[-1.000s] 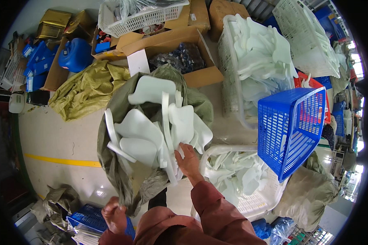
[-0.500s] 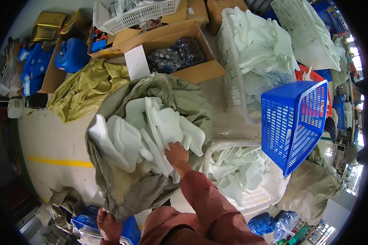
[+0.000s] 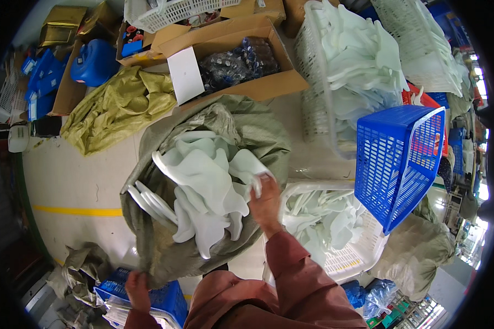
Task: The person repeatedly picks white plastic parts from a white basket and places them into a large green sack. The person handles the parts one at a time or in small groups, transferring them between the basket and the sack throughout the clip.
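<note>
A large grey-green woven sack [image 3: 258,126] stands open before me, its rim spread wide. Curved white moulded pieces, smooth and flat like plastic, lie heaped in it; a broad one [image 3: 203,172] tops the pile. At the sack's right side my right hand [image 3: 266,203] grips the end of another white moulded piece [image 3: 247,164], the fingertips partly blurred. My left hand [image 3: 138,286] is closed on the sack's near left edge, with the cloth pulled toward me.
Right of the sack sits a white basket [image 3: 376,249] of similar pieces, with a blue basket [image 3: 381,159] tilted over its edge. A tall white crate [image 3: 315,98] of them stands beyond. Behind the sack are a cardboard box [image 3: 280,85] and a yellow-green cloth [image 3: 121,104].
My right hand has moved right and slightly up from the middle of the pile. The white pieces in the sack have shifted and fanned out toward me. My left hand still holds the sack's edge.
</note>
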Tool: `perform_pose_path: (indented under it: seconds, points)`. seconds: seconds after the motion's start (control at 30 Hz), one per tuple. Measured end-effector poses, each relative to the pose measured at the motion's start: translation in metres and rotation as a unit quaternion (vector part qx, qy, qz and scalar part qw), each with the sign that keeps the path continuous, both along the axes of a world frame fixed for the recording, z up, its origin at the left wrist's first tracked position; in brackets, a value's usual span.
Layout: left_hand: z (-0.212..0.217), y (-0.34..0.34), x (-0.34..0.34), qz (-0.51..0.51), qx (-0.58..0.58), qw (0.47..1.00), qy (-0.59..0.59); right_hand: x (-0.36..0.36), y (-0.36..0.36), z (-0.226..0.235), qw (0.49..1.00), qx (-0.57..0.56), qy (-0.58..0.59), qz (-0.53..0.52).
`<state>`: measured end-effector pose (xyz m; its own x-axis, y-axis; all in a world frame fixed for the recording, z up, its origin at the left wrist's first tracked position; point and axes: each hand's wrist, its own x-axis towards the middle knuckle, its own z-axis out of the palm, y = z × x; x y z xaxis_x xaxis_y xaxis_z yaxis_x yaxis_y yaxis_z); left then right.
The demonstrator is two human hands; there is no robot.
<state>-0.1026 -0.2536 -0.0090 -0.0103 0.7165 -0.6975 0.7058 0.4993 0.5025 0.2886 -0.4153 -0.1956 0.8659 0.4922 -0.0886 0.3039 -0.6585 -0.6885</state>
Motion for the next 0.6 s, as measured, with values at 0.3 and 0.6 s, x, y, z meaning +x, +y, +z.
perform_pose_path:
  seconds: [0.3,0.6]
  points:
    - [0.059,-0.017,0.017,0.131,-0.018,0.860,-0.493,0.006,-0.002,-0.039,0.961,0.015,0.275,-0.023]
    - [0.055,-0.031,0.028,0.096,-0.118,0.904,-0.399,-0.086,0.061,-0.009,0.940,0.068,0.257,0.212]
